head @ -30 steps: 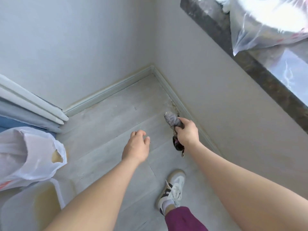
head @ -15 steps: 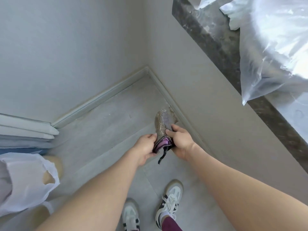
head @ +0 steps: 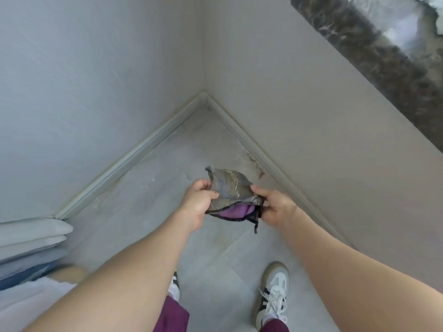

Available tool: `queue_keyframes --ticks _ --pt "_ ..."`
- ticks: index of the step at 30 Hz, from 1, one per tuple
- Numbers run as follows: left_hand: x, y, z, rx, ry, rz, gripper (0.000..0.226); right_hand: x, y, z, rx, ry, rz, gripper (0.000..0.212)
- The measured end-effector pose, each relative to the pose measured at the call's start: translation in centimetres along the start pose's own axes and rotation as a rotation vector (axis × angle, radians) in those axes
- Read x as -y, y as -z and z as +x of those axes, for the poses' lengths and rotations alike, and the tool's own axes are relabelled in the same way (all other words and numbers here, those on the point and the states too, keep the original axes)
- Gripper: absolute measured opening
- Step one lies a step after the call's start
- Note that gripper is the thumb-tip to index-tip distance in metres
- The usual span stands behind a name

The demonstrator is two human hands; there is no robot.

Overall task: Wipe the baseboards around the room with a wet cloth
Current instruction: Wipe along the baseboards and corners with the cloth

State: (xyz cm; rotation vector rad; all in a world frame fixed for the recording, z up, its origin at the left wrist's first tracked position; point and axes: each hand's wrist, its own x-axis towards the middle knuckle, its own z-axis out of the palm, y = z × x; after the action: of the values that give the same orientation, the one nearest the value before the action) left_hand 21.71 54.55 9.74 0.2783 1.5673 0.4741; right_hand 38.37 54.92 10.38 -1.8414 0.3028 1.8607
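While both hands hold it up in the air between them, the cloth (head: 230, 188) hangs above the floor in front of the room's corner, touching neither wall nor floor. It is a grey, dirty-looking rag, crumpled and streaked with pale grime on its upper face, and a purple lining shows along its lower edge, where a dark trim ends in a short strap that dangles down beside the right hand. The left hand (head: 197, 207) grips the cloth's left edge, thumb on top and fingers curled underneath. The right hand (head: 275, 207) pinches the right edge, thumb laid along the top of the fabric and the other fingers folded beneath it.

Beyond the hands, two runs of pale baseboard (head: 134, 156) meet in the corner, one slanting away past the left hand and the other passing just beyond the right hand. A patch of brownish stains marks the floor (head: 167, 178) by that right-hand run, just past the cloth. Plain light walls rise above both runs. Up and to the right of the right hand, a dark marbled ledge (head: 374, 58) juts from the wall. Below the forearms stand two white sneakers (head: 273, 295) with dark stripes, under maroon trouser legs. Left of the left forearm lie stacked pale panels (head: 31, 238), with something white and blurred beneath them.
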Motion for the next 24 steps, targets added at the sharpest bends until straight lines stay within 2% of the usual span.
queue_keyframes --ticks 4,7,11,13,17,19,21,24 --pt "-1.0 3.6 2.1 -0.018 0.004 0.089 0.03 -0.9 -3.1 0.7 0.017 -0.085 0.15 0.026" --pt "-1.4 5.2 3.3 -0.013 0.016 0.085 0.028 -1.4 -5.0 2.1 0.04 -0.056 0.045 0.009" --pt "-1.1 5.9 4.7 0.089 0.064 -0.076 0.025 -1.8 -6.0 4.8 -0.123 0.113 -0.075 0.034" --pt "-0.5 5.8 5.8 0.13 0.059 -0.13 0.02 -2.2 -5.9 6.6 -0.147 0.201 -0.187 0.036" --pt "1.1 4.4 8.9 0.052 -0.074 -0.128 0.029 -2.0 -5.8 9.7 -0.149 0.406 -0.347 0.032" --pt "1.8 3.1 10.7 0.044 -0.097 -0.147 0.032 -1.8 -6.1 11.3 -0.097 0.501 -0.406 0.034" --pt "2.2 1.7 12.4 0.076 -0.094 -0.148 0.033 -1.7 -6.8 12.6 0.028 0.538 -0.433 0.036" --pt "2.6 0.5 15.2 0.135 -0.072 -0.172 0.027 -1.3 -7.8 14.9 0.274 0.445 -0.398 0.067"
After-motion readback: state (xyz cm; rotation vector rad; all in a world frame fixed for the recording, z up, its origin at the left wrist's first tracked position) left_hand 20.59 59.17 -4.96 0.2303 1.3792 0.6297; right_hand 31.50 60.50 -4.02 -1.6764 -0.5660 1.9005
